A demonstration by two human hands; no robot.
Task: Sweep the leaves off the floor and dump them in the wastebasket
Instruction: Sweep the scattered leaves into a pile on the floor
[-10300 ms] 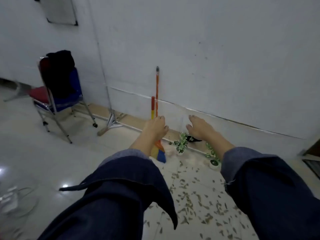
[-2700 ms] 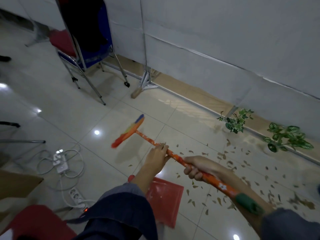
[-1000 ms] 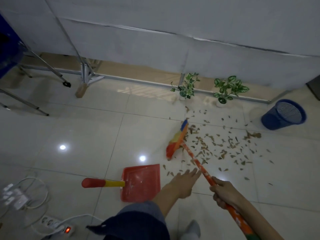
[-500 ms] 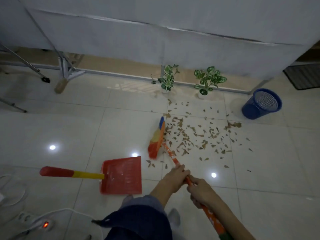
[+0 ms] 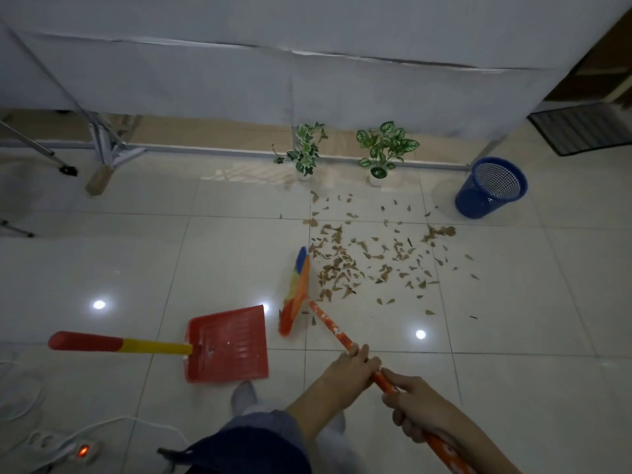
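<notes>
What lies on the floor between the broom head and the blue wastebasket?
In the head view, scattered dry leaves cover the tiles between the broom head and the blue wastebasket. Nothing else lies in that stretch.

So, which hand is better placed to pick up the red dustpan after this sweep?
Left. The left hand grips the broom on the side nearer the dustpan, which lies left of the broom. The right hand grips farther away.

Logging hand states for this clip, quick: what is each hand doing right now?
Left hand: grips the broom handle, nearer the bristles.
Right hand: grips the same handle, farther back.
</notes>
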